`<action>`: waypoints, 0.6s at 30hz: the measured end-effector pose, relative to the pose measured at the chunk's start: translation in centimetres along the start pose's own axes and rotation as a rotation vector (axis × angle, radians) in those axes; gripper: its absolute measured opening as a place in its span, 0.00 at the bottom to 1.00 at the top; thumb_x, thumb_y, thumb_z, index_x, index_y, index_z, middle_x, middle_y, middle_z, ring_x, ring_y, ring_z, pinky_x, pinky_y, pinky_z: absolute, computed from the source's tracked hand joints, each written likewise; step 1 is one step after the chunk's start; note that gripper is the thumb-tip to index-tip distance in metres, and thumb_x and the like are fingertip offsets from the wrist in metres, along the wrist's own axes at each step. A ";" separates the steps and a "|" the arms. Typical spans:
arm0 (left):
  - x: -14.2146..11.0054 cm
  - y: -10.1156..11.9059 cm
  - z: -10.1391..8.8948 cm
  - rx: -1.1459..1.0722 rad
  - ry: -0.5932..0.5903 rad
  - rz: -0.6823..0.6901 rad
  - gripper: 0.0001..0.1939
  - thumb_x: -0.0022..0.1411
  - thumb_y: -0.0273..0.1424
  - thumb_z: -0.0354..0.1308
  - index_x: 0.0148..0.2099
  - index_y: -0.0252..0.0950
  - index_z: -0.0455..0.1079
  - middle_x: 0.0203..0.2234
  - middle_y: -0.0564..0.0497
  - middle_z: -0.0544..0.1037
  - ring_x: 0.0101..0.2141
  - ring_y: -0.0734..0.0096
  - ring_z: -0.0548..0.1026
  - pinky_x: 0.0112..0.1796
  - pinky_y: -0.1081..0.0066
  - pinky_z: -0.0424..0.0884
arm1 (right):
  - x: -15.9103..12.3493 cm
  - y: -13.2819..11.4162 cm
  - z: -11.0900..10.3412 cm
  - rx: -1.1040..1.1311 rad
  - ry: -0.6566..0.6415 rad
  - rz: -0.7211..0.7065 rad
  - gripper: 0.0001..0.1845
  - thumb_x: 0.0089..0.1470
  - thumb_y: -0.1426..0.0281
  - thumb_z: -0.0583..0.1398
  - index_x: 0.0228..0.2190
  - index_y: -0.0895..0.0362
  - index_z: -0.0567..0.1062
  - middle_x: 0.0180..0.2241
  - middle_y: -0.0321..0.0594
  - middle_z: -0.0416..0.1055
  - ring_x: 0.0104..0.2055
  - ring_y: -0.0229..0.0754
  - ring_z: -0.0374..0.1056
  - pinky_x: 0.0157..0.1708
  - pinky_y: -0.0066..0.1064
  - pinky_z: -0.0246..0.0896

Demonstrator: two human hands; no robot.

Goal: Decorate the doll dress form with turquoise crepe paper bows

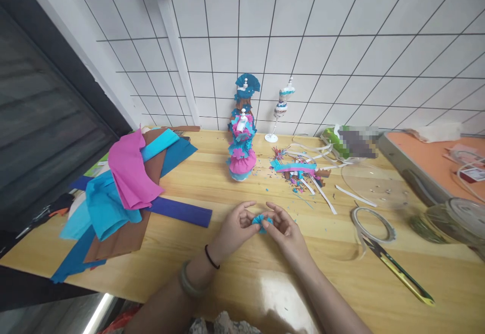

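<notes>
A small blue crepe paper rosette [258, 220] with pleated folds is pinched between my two hands just above the table. My left hand [240, 223] grips its left side with thumb and fingers. On the other side, my right hand [281, 228] has thumb and forefinger closed on its right edge. Straight ahead stands a small mannequin figure [242, 144] in a pink and blue ruffled paper dress. Behind it is a second figure with a dark blue paper fan [248, 84]. A bare-stemmed white dress form [281, 106] stands to their right.
Crepe paper sheets [131, 172] pile up at left, over black-handled scissors [53, 212]. Paper scraps [297, 170] and white strips lie right of the figures. A tape roll [374, 224], yellow thread snips [401, 271], a glass jar [450, 223] and a green packet [335, 141] are at right.
</notes>
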State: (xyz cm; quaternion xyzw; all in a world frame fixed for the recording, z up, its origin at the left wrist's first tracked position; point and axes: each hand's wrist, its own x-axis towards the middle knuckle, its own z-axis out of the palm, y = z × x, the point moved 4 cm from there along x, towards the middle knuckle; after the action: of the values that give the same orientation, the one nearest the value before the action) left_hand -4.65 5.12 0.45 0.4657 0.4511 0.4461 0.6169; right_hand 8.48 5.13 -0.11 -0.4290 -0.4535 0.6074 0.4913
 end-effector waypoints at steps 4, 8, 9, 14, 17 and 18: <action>-0.2 -0.2 0.6 0.041 -0.047 0.006 0.30 0.49 0.27 0.60 0.54 0.31 0.56 0.28 0.52 0.72 0.31 0.74 0.71 0.35 0.72 0.66 | -0.1 -0.1 0.3 -0.031 -0.010 -0.026 0.26 0.42 0.65 0.64 0.44 0.55 0.64 0.31 0.37 0.69 0.33 0.39 0.65 0.34 0.32 0.61; -0.3 -0.2 0.4 0.044 -0.029 0.012 0.31 0.49 0.26 0.59 0.56 0.31 0.54 0.29 0.51 0.72 0.31 0.74 0.71 0.35 0.72 0.66 | -0.1 0.0 0.0 -0.025 0.023 -0.038 0.25 0.43 0.65 0.64 0.44 0.55 0.64 0.28 0.34 0.66 0.29 0.36 0.63 0.30 0.30 0.59; -0.2 -0.2 0.3 0.040 -0.022 0.017 0.32 0.49 0.26 0.59 0.56 0.31 0.54 0.29 0.51 0.72 0.31 0.74 0.71 0.35 0.72 0.66 | 0.0 0.0 -0.1 -0.019 0.030 -0.037 0.25 0.43 0.65 0.64 0.44 0.55 0.64 0.28 0.34 0.66 0.29 0.36 0.63 0.30 0.29 0.59; 0.0 -0.1 -0.1 0.015 -0.008 0.028 0.31 0.49 0.26 0.59 0.55 0.31 0.54 0.28 0.51 0.72 0.31 0.74 0.71 0.34 0.73 0.66 | 0.1 -0.1 -0.4 0.004 0.044 -0.005 0.26 0.41 0.64 0.65 0.43 0.55 0.66 0.27 0.34 0.66 0.29 0.36 0.63 0.30 0.30 0.59; 0.0 -0.3 -0.2 -0.001 -0.016 0.008 0.31 0.49 0.26 0.59 0.55 0.31 0.54 0.28 0.51 0.72 0.30 0.75 0.71 0.33 0.73 0.66 | 0.1 -0.4 -0.4 0.024 0.047 0.017 0.26 0.40 0.64 0.65 0.42 0.55 0.67 0.28 0.35 0.68 0.31 0.38 0.64 0.31 0.31 0.60; 0.0 -0.3 -0.1 0.000 -0.024 -0.001 0.31 0.49 0.26 0.59 0.55 0.31 0.54 0.28 0.51 0.72 0.30 0.75 0.71 0.32 0.73 0.66 | 0.1 -0.4 -0.3 0.033 0.040 0.025 0.26 0.40 0.64 0.65 0.42 0.55 0.67 0.29 0.36 0.68 0.31 0.38 0.65 0.31 0.31 0.60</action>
State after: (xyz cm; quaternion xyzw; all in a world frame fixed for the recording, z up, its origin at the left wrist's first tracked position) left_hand -4.72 5.13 0.11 0.4707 0.4439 0.4402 0.6225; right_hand 8.89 5.30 0.23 -0.4385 -0.4281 0.6122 0.4996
